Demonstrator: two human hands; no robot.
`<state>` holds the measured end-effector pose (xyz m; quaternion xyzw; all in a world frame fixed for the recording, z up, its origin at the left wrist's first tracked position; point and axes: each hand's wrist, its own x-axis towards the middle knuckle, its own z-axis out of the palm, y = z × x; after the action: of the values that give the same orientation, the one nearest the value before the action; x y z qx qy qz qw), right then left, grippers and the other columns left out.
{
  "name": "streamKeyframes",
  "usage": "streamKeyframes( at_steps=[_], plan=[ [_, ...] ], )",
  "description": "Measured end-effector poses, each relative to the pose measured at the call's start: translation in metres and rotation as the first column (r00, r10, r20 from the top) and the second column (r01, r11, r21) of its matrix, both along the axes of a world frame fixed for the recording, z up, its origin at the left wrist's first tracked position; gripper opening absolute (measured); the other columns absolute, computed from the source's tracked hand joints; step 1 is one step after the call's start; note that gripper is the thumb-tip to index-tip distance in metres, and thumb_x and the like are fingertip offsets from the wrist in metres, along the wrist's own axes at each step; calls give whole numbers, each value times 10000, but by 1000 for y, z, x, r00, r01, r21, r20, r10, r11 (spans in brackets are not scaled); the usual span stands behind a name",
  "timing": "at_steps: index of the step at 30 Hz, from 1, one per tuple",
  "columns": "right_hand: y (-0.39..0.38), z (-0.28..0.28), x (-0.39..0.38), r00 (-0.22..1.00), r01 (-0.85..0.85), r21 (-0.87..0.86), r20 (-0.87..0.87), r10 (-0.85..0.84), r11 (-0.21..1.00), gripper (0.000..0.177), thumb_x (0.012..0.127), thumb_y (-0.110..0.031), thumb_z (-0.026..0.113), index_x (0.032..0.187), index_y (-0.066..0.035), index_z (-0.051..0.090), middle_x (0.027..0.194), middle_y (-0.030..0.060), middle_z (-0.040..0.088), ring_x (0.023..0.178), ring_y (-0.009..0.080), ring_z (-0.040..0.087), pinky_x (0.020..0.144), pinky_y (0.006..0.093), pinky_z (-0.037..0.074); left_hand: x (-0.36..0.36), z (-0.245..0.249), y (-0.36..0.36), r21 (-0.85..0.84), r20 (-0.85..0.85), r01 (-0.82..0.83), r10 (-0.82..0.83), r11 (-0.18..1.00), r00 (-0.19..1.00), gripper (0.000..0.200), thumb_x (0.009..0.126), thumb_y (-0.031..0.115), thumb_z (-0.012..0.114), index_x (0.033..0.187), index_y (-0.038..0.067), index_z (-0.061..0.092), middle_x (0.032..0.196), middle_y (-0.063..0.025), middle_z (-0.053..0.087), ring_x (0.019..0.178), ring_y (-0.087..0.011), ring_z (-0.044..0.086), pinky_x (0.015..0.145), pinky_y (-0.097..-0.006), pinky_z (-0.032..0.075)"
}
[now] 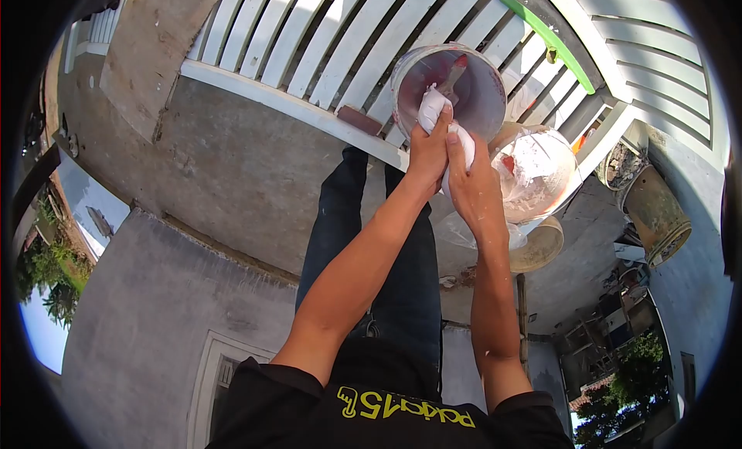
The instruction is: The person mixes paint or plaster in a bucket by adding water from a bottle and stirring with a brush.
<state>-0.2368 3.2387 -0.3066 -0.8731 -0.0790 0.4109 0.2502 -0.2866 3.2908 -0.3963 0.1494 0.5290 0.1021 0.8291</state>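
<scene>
A soft white lump or bag (434, 109) is squeezed between my two hands at the near rim of a large bucket (488, 90). My left hand (427, 151) is closed round its left part, and my right hand (470, 167) is closed round its right part, the two hands touching. Inside the bucket, a tool with a red tip (459, 66) leans just beyond the lump. To the right of my right hand stands a second bucket (563, 188) with white material and a red object in it. What the lump is made of cannot be told.
A white slatted bench (297, 43) bears the buckets, a brown block (359, 120) and a green strip (545, 33). A board (147, 55) lies at the upper left. A smaller tub (539, 248) and a dirty bucket (657, 213) are at the right.
</scene>
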Motion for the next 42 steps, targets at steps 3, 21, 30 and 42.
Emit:
streamKeyframes(
  at_steps=[3, 21, 30, 42],
  plan=[
    [0, 1, 2, 999, -27, -52, 15, 28, 998, 542, 998, -481, 475, 1176, 23, 562, 930, 356, 652, 925, 527, 631, 797, 531, 487, 3, 9, 1, 47, -57, 41, -38, 998, 998, 311, 985, 336, 623, 1114, 54, 631, 929, -28, 630, 808, -113, 609, 691, -283, 516],
    [-2, -3, 15, 997, -72, -98, -14, 71, 993, 532, 996, -476, 497, 1151, 21, 606, 1019, 279, 670, 979, 416, 662, 868, 428, 487, 12, 10, 1, 107, -168, 42, -23, 993, 986, 336, 1046, 268, 496, 1200, -9, 606, 1070, -90, 642, 919, -153, 615, 781, -301, 514],
    [-2, -3, 14, 998, -48, -50, -38, 46, 998, 545, 974, -491, 530, 1119, 29, 606, 1002, 323, 662, 966, 474, 647, 836, 465, 489, 9, 11, 2, 100, -171, 3, 14, 995, 985, 302, 1033, 192, 489, 1192, -35, 609, 1110, -117, 647, 981, -180, 613, 850, -321, 477],
    [-19, -23, 13, 995, -68, 38, 78, 65, 997, 471, 1010, -448, 481, 1098, 3, 581, 935, 306, 658, 892, 478, 641, 764, 489, 486, 12, 17, 0, 29, -39, -107, 108, 994, 993, 342, 1000, 295, 542, 1186, 11, 587, 1047, -54, 596, 951, -140, 569, 835, -281, 459]
  ],
)
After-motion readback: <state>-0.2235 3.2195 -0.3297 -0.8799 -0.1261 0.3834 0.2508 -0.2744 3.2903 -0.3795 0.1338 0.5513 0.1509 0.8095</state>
